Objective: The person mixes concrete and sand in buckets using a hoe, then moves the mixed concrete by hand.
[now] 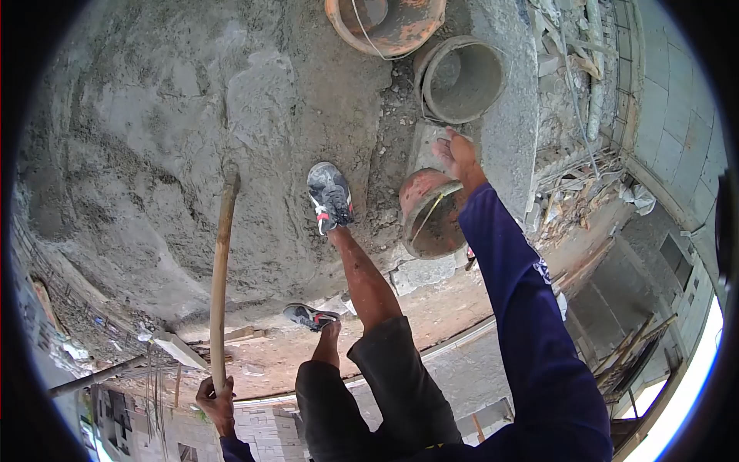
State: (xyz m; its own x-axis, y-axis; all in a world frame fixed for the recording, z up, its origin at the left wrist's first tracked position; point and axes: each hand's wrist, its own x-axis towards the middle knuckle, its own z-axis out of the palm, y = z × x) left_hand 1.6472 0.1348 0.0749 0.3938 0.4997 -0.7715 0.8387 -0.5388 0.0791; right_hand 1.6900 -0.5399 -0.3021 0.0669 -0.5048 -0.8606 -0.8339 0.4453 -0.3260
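My left hand [218, 404] is closed around the near end of a long wooden handle [222, 269]. The handle's far end meets the wet grey mortar [146, 154]; any tool head there is hidden. My right hand [458, 152] is stretched forward with its fingers curled, between two buckets; what they hold, if anything, I cannot make out. Just below it, a reddish, mortar-stained bucket [425, 191] lies tilted, with a yellowish handle across its mouth. A grey-coated bucket [466, 81] is just beyond the hand, its mouth facing me.
An orange, cement-smeared bucket [419, 23] stands at the top edge. One shoe [331, 196] is on the mortar-covered surface, the other [312, 316] near its broken edge. Rubble and sticks [570, 192] lie right, beside a block wall [677, 100]. A dark pole [96, 376] juts in lower left.
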